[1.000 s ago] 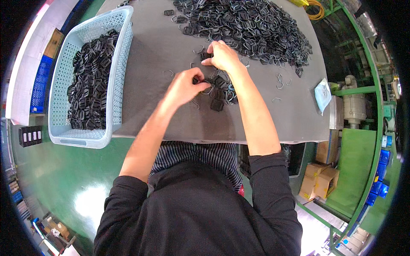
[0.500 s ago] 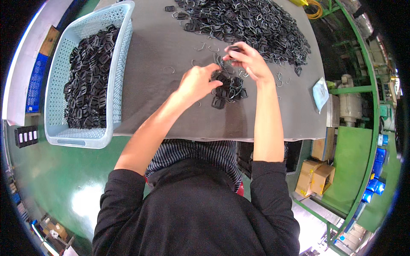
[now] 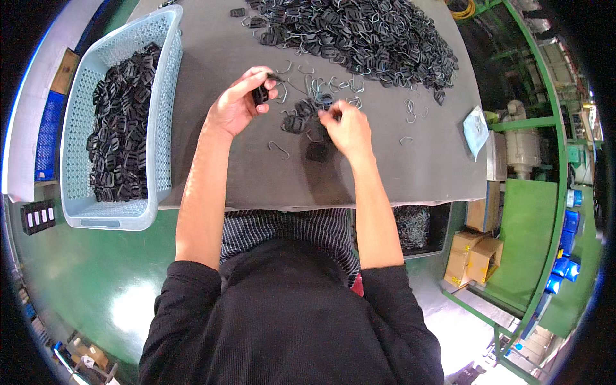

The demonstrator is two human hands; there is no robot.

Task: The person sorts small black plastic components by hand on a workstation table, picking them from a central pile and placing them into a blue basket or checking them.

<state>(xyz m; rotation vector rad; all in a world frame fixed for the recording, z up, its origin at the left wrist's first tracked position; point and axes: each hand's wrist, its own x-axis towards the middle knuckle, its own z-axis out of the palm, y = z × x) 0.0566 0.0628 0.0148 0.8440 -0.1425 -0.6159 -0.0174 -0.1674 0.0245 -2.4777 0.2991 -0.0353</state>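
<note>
My left hand (image 3: 237, 106) is raised over the grey table, its fingers closed around a black plastic buckle (image 3: 260, 95). To its right lies a small cluster of black buckles (image 3: 296, 120) mixed with metal hooks. My right hand (image 3: 350, 130) bends over this cluster, thumb and fingertips drawn together at its right side. What those fingertips grip, if anything, is hidden. Several loose wire hooks (image 3: 279, 150) are scattered around both hands.
At the far side spreads a large heap of black buckles with hooks (image 3: 359, 38). A light blue plastic basket (image 3: 165, 122) of black buckles stands at the left. On the right table edge lies a pale blue packet (image 3: 475, 133). Below the table is a dark bin of metal pieces (image 3: 414, 228).
My left hand has moved left and up from the small cluster and now holds a buckle. My right hand has come down and left onto the cluster.
</note>
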